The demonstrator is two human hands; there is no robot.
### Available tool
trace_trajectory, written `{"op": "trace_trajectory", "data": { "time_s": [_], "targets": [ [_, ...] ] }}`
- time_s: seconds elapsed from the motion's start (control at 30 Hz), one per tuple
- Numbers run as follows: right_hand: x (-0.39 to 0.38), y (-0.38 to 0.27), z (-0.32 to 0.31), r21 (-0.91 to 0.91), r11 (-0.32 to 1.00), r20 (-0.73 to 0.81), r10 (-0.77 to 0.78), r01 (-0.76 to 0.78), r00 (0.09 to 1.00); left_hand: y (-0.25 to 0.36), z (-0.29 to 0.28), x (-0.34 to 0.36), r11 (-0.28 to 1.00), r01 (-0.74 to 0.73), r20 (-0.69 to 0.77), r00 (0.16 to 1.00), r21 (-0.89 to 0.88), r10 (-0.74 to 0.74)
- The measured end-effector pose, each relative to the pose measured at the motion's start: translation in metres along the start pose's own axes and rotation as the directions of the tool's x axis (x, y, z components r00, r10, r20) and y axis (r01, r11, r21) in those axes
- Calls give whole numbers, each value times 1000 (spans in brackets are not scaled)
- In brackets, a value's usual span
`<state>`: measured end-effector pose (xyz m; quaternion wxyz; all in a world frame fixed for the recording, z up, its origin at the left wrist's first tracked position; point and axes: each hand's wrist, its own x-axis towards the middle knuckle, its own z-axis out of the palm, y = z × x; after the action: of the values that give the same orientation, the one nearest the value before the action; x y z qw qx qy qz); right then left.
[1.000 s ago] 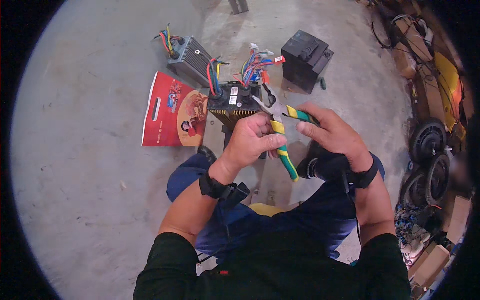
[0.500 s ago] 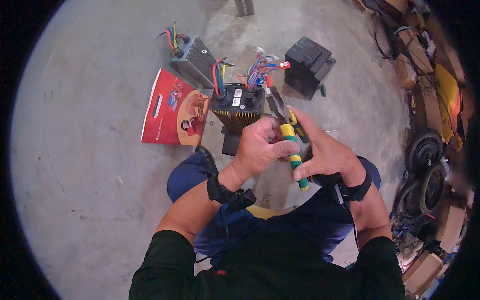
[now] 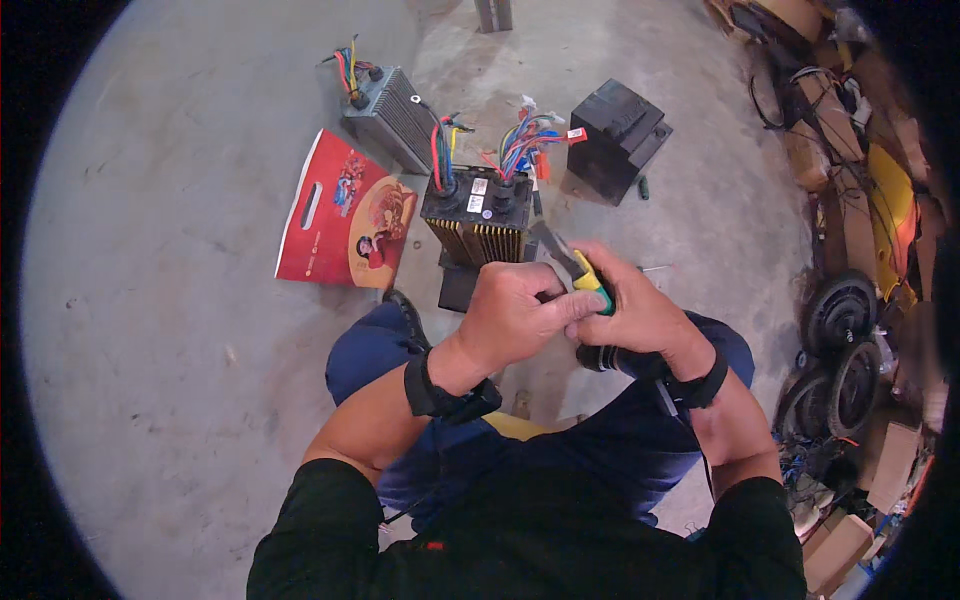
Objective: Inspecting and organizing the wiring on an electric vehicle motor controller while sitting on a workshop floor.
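Observation:
Pliers (image 3: 590,280) with yellow-and-green handles are gripped in my right hand (image 3: 635,310), jaws pointing up and left toward the finned controller box. My left hand (image 3: 515,310) is closed against them, thumb tip at the handles; whatever lies inside its fingers is hidden. Just beyond the jaws stands the controller box (image 3: 475,215), dark on top with gold-coloured fins. Bundles of coloured wires (image 3: 525,140) with plugs rise from its top. An orange connector (image 3: 541,165) hangs at the box's right side, close to the pliers' tips.
Behind stands a grey finned box (image 3: 390,120) with wires. A red bag (image 3: 335,225) lies at left, a black block-shaped case (image 3: 617,135) at back right. Wheels (image 3: 840,312) and cardboard pieces (image 3: 895,465) crowd the right side. My knees flank the work.
The pliers have turned deeper into my right hand, so less of the handles shows. Both hands have come closer together, with the left thumb now over the handle ends.

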<state>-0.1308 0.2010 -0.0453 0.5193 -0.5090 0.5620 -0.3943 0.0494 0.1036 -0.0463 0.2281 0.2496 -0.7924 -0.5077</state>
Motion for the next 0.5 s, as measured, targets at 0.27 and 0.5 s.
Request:
{"op": "trace_trajectory", "data": {
  "time_s": [0.27, 0.5],
  "targets": [
    [6, -9, -1, 59, 990, -104, 130, -124, 986, -21, 2, 2, 981, 142, 87, 987, -130, -132],
    [12, 10, 5, -414, 886, -136, -287, 209, 948, -21, 15, 2, 921, 220, 73, 976, -321, -207]
  ]
}}
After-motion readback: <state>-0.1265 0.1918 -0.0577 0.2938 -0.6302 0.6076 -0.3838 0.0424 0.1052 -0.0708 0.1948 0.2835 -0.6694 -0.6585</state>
